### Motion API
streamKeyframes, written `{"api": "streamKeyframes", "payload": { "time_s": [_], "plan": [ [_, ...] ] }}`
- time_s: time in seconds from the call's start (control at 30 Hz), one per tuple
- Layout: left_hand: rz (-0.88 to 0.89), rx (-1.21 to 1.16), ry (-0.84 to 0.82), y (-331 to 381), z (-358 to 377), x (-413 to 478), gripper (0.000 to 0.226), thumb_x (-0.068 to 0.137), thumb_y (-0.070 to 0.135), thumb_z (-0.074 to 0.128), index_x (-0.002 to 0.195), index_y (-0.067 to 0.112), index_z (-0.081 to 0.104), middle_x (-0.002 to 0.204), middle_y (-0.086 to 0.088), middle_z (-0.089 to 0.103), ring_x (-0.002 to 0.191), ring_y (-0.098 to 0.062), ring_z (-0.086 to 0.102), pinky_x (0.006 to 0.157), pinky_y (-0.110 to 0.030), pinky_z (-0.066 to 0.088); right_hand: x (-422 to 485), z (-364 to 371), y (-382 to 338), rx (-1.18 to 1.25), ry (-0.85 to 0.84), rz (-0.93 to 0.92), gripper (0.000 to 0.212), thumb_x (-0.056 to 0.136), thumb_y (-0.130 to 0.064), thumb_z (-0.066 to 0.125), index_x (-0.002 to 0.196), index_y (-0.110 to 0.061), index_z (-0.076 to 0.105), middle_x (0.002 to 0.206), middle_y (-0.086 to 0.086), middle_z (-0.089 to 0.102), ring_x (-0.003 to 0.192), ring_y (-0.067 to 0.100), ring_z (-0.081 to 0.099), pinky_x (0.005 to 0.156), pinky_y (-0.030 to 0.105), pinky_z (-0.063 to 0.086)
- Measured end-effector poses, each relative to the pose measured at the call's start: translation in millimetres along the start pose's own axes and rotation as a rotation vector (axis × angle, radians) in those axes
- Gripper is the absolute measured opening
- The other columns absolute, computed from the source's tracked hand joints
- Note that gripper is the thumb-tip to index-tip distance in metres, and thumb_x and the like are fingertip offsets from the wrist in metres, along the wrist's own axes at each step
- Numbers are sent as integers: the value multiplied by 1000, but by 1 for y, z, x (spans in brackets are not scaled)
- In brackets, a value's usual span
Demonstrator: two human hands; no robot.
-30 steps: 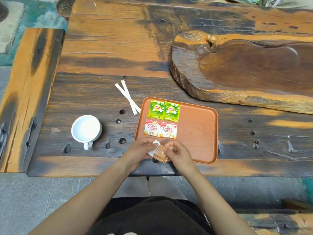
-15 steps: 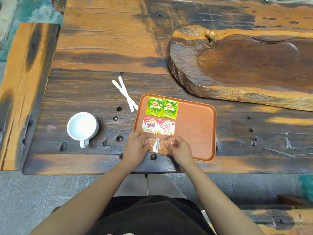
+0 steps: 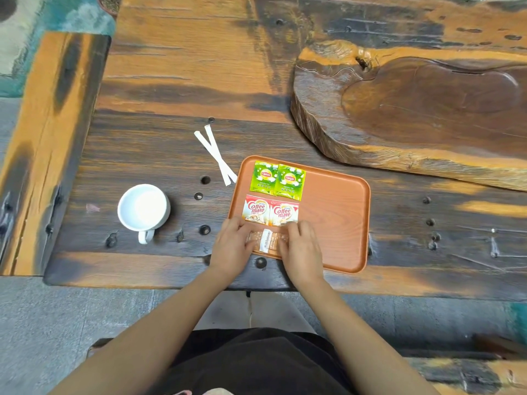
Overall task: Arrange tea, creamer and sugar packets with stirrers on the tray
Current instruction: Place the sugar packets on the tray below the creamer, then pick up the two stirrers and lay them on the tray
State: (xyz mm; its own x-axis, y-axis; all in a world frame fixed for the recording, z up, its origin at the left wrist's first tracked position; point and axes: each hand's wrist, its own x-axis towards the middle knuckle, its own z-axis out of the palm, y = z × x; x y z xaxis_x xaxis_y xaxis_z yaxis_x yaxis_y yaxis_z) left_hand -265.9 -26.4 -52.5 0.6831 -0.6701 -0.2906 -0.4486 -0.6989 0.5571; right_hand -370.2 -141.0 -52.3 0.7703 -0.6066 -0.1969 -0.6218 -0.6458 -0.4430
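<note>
An orange tray (image 3: 336, 223) lies on the wooden table. Two green tea packets (image 3: 278, 180) sit side by side at its far left. Below them lie two red-and-white creamer packets (image 3: 270, 212). At the tray's near left edge, brown sugar packets (image 3: 266, 240) with a white band lie flat. My left hand (image 3: 232, 246) presses on their left end and my right hand (image 3: 301, 248) on their right end. Two white stirrers (image 3: 215, 153) lie crossed on the table, just left of the tray.
A white cup (image 3: 143, 210) stands on the table to the left of the tray. A large carved wooden slab (image 3: 413, 109) fills the back right. The table's near edge runs just under my wrists.
One second ago I held the sugar packets up over the tray's near edge. They now lie flat on the tray under both hands' fingers.
</note>
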Motion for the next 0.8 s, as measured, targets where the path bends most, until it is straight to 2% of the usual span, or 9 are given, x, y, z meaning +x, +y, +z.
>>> {"api": "streamKeyframes", "payload": {
  "time_s": [0.1,0.17,0.33,0.5,0.67,0.8],
  "plan": [
    [1,-8,4,0,1,0,31,81,14,61,111,23,65,105,-5,54,104,-22,46,87,-33,42,1,4,-1,-16,-55,-207,28,79,-12,62,107,-16,61,95,6,57,91,25,52,79,35,46],
    [-5,-2,-4,1,1,0,32,81,14,61,112,22,65,105,-6,53,105,-23,46,89,-35,44,4,5,-1,-22,-91,-259,29,77,-9,63,106,-17,63,94,5,58,91,26,52,79,37,47],
    [-24,14,-14,2,1,1,30,83,15,61,113,15,64,110,-8,54,109,-24,46,92,-35,43,8,4,4,-11,-133,-303,30,79,-6,62,107,-16,64,95,6,59,91,27,53,78,37,48],
    [-37,9,-39,2,0,2,34,81,13,62,115,17,63,112,-7,54,111,-23,45,95,-32,40,10,1,9,4,-158,-347,29,81,-9,60,109,-17,62,98,4,57,94,24,51,80,33,46],
    [-40,17,-109,0,-11,9,34,80,18,64,114,15,63,115,-8,56,116,-24,46,99,-34,38,12,-6,8,-23,-215,-381,33,83,-9,56,115,-19,59,100,3,54,95,23,48,83,34,47],
    [-58,11,-2,-9,-38,26,27,81,22,57,105,11,66,105,-10,63,107,-28,53,91,-36,43,27,-16,-2,-16,-201,-411,32,84,-10,54,115,-15,59,102,7,56,96,25,52,80,36,49]
  ]
}}
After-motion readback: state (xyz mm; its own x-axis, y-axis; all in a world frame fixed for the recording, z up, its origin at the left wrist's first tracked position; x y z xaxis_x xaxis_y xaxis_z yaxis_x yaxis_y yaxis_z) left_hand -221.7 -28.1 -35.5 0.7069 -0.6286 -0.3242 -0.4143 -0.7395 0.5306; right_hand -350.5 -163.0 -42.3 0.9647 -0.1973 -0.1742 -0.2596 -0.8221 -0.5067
